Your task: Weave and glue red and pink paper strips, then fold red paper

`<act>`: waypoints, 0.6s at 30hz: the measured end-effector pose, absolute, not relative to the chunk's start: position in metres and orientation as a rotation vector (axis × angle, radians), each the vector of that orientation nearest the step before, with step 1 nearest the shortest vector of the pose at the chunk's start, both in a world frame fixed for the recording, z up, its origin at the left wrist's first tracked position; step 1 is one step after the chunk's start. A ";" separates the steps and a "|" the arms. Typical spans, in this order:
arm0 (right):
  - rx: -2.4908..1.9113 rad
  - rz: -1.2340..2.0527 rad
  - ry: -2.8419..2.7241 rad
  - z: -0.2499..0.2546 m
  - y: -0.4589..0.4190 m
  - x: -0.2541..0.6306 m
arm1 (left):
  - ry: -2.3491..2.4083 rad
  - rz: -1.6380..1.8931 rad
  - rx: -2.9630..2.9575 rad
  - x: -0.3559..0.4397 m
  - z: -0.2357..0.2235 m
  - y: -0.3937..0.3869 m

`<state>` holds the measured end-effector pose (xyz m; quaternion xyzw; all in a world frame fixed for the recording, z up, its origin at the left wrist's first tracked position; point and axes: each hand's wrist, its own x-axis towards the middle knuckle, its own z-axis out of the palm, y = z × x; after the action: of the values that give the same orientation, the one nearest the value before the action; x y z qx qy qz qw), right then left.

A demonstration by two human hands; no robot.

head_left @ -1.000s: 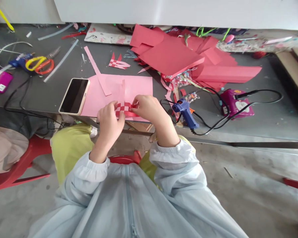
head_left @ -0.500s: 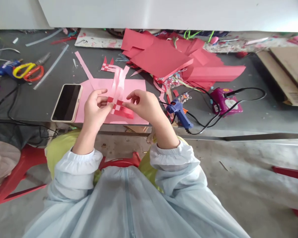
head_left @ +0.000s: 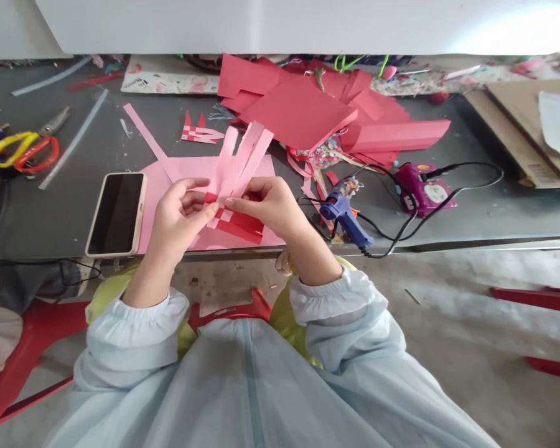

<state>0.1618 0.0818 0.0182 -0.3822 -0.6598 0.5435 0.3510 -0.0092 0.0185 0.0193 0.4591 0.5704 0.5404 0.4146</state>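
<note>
Between my hands is a woven piece of paper strips (head_left: pixel 238 225), red and pale pink in a checked pattern. Its pink strips (head_left: pixel 246 152) fan upward and its red strips lie toward the lower right. My left hand (head_left: pixel 180 214) pinches the weave's left edge between thumb and fingers. From the right, my right hand (head_left: pixel 273 208) grips it with the thumb across the base of the pink strips. Beneath them lies a pink paper sheet (head_left: pixel 186 169). A smaller checked woven piece (head_left: pixel 200 132) with pointed red ends rests beyond it.
A phone (head_left: pixel 116 213) lies left of the sheet, with scissors (head_left: pixel 32 146) farther left. Red paper (head_left: pixel 298 112) is heaped at the back. On the right are a blue glue gun (head_left: pixel 348 218), its black cable, a magenta box (head_left: pixel 424 190) and cardboard (head_left: pixel 518 137).
The pink strips, bunched together before, now spread apart and lean right. My right hand has shifted its grip onto their base, and the red strips lie flatter. The view has shifted slightly.
</note>
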 end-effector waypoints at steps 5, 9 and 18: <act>-0.995 1.406 -1.805 0.013 0.080 0.160 | 1.459 1.214 1.166 -0.013 0.014 0.013; -1.014 1.389 -1.874 0.015 0.080 0.163 | 1.482 1.206 1.224 -0.016 0.015 0.009; -1.002 1.363 -1.874 0.015 0.088 0.178 | 1.457 1.282 1.205 -0.023 0.014 0.007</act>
<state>0.1777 0.0878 0.0148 -0.3782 -0.7072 0.5143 0.3037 -0.0235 0.0072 0.0139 0.4799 0.5803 0.5102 0.4155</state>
